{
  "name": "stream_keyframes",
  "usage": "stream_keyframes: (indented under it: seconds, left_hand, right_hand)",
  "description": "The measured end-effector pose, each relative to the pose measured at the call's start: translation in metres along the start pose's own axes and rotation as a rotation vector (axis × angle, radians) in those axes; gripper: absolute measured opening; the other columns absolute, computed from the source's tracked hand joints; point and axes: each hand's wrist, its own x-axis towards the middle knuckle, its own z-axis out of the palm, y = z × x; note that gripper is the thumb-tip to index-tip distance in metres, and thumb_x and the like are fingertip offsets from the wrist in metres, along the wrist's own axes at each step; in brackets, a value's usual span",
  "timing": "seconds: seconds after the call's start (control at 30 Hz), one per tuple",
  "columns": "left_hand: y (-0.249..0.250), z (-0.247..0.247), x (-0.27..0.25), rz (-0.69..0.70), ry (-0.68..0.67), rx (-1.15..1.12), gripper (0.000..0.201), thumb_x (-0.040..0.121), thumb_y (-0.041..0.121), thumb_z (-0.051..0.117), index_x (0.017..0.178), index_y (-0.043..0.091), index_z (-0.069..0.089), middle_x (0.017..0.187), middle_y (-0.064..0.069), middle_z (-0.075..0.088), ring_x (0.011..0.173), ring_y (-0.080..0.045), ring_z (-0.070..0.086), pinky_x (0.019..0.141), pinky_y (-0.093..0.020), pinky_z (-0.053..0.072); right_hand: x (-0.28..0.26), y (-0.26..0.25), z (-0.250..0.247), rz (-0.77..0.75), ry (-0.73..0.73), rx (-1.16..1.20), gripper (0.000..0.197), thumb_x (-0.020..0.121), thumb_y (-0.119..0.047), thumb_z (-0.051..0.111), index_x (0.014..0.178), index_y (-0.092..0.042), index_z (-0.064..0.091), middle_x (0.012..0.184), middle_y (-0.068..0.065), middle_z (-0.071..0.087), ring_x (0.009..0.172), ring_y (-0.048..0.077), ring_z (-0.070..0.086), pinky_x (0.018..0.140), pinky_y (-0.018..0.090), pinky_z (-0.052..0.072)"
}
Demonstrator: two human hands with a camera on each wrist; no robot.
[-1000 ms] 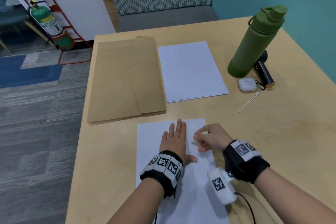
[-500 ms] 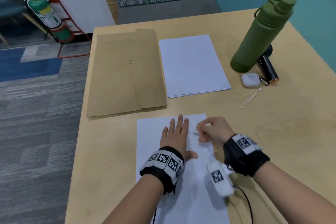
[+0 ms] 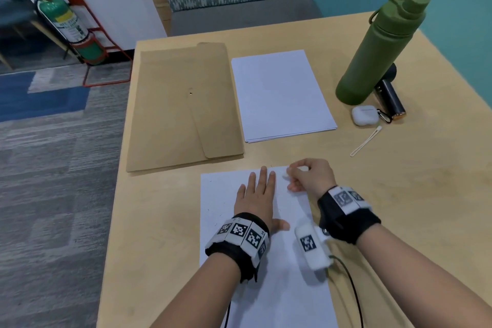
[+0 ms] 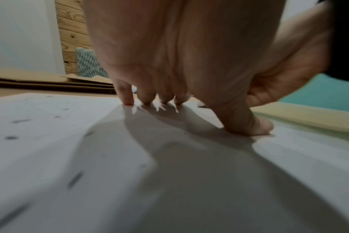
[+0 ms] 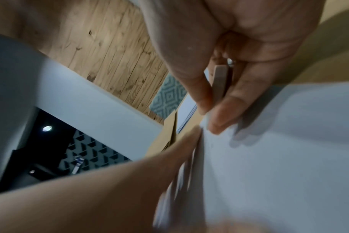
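A white sheet [image 3: 226,194] with small dark specks lies on the wooden table in front of me. My left hand [image 3: 257,194] lies flat on it with straight fingers, and its fingertips [image 4: 127,100] and thumb press the paper [image 4: 50,141]. My right hand [image 3: 306,177] is at the sheet's far right corner, right of the left hand. Its thumb and fingers pinch a small pale rectangular eraser [image 5: 219,82], whose tip meets the paper [image 5: 289,157].
Beyond the sheet lie a brown envelope [image 3: 181,104] and a stack of white paper [image 3: 279,93]. At the far right stand a green bottle [image 3: 378,48], a dark cylinder [image 3: 390,98], a white earbud case [image 3: 364,114] and a thin white stick [image 3: 366,141]. The table's left edge drops to carpet.
My right hand with the eraser has shifted a little toward the sheet's far edge. The left hand stays flat on the paper.
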Motion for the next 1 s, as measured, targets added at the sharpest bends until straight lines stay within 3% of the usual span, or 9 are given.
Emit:
stream_keyframes:
  seconds: [0.13, 0.27, 0.53, 0.67, 0.73, 0.9, 1.0]
  left_hand:
    - [0.0, 0.001, 0.0, -0.005, 0.003, -0.001, 0.113, 0.082, 0.06, 0.057, 0.146, 0.016, -0.024, 0.153, -0.003, -0.031, 0.144, -0.026, -0.018, 0.117, -0.041, -0.001]
    - [-0.001, 0.001, 0.001, 0.003, 0.002, -0.008, 0.113, 0.081, 0.06, 0.058, 0.146, 0.016, -0.024, 0.153, -0.003, -0.031, 0.144, -0.026, -0.018, 0.117, -0.041, -0.001]
    - [0.001, -0.002, -0.001, -0.001, 0.013, 0.009, 0.107, 0.085, 0.057, 0.055, 0.147, 0.014, -0.022, 0.154, -0.004, -0.028, 0.145, -0.026, -0.016, 0.118, -0.04, 0.002]
    - [-0.001, 0.0, 0.0, 0.003, 0.007, -0.023, 0.113, 0.08, 0.062, 0.057, 0.147, 0.015, -0.022, 0.154, -0.003, -0.029, 0.145, -0.025, -0.017, 0.117, -0.04, 0.0]
    - [-0.002, 0.001, 0.0, 0.008, 0.012, -0.029, 0.113, 0.081, 0.062, 0.057, 0.147, 0.015, -0.022, 0.154, -0.003, -0.029, 0.145, -0.025, -0.017, 0.117, -0.041, 0.0]
    - [0.0, 0.0, -0.002, -0.008, 0.047, -0.005, 0.104, 0.087, 0.052, 0.054, 0.147, 0.011, -0.021, 0.154, -0.005, -0.028, 0.145, -0.026, -0.016, 0.118, -0.04, 0.002]
    - [-0.002, -0.002, -0.002, 0.012, 0.07, -0.106, 0.106, 0.084, 0.052, 0.059, 0.149, 0.011, -0.015, 0.157, -0.003, -0.021, 0.146, -0.024, -0.011, 0.118, -0.039, 0.006]
  right_hand:
    - [0.002, -0.002, 0.002, 0.019, 0.024, 0.032, 0.005, 0.081, -0.007, 0.065, 0.077, -0.008, 0.062, 0.057, 0.014, 0.062, 0.039, 0.02, 0.057, 0.069, 0.043, 0.058]
    - [-0.022, 0.009, 0.008, 0.072, -0.143, -0.044, 0.005, 0.082, -0.005, 0.064, 0.078, -0.006, 0.061, 0.056, 0.013, 0.061, 0.041, 0.022, 0.058, 0.055, 0.032, 0.056]
    - [0.005, -0.008, 0.011, 0.046, -0.041, 0.07, 0.005, 0.084, -0.006, 0.064, 0.084, -0.002, 0.06, 0.055, 0.012, 0.058, 0.032, 0.014, 0.054, 0.046, 0.024, 0.053]
    - [-0.025, 0.008, 0.0, 0.126, -0.262, -0.084, 0.004, 0.08, 0.0, 0.064, 0.08, 0.0, 0.06, 0.055, 0.014, 0.059, 0.035, 0.019, 0.055, 0.041, 0.023, 0.05]
    - [-0.03, 0.01, 0.001, 0.124, -0.3, -0.094, 0.006, 0.08, 0.001, 0.064, 0.075, -0.001, 0.061, 0.055, 0.014, 0.059, 0.034, 0.017, 0.056, 0.041, 0.022, 0.05]
    - [-0.003, -0.01, 0.013, 0.089, -0.14, 0.078, 0.012, 0.082, 0.001, 0.063, 0.071, -0.002, 0.06, 0.058, 0.015, 0.055, 0.032, 0.016, 0.055, 0.041, 0.023, 0.053]
    - [0.001, -0.011, 0.01, 0.039, -0.026, 0.175, 0.005, 0.084, -0.003, 0.06, 0.08, -0.004, 0.061, 0.061, 0.013, 0.057, 0.032, 0.014, 0.054, 0.043, 0.022, 0.053]
